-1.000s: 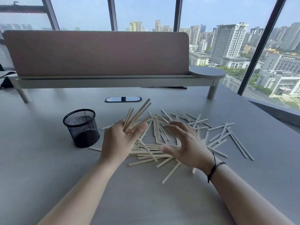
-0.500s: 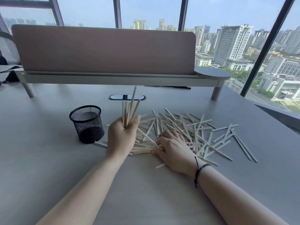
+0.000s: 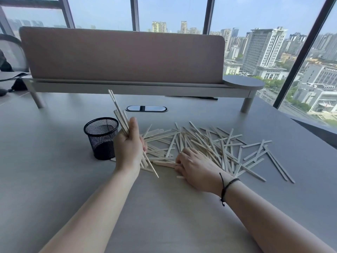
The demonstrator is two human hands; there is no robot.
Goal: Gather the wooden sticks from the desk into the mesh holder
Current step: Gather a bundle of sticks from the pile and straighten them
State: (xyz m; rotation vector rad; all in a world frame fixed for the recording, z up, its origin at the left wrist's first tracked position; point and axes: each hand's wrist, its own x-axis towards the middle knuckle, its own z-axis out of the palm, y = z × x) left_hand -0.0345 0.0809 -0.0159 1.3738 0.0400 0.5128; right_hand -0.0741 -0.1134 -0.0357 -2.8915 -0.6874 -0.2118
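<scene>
Many pale wooden sticks (image 3: 209, 145) lie scattered across the grey desk (image 3: 54, 179). A black mesh holder (image 3: 101, 137) stands upright left of the pile and looks empty. My left hand (image 3: 128, 148) is closed around a bundle of sticks (image 3: 118, 114), held up just right of the holder, their tops leaning left above its rim. My right hand (image 3: 196, 168) lies on the near edge of the pile with its fingers curled over a few sticks (image 3: 164, 163) on the desk.
A pink divider panel on a raised grey shelf (image 3: 127, 86) crosses the back of the desk. An oval cable port (image 3: 146, 108) sits behind the pile. Large windows are at the right, and dark items lie at the far left.
My left hand has tipped its bundle from leaning right to leaning left and carried it toward the holder. My right hand went from spread over the pile to curled on sticks at its near edge.
</scene>
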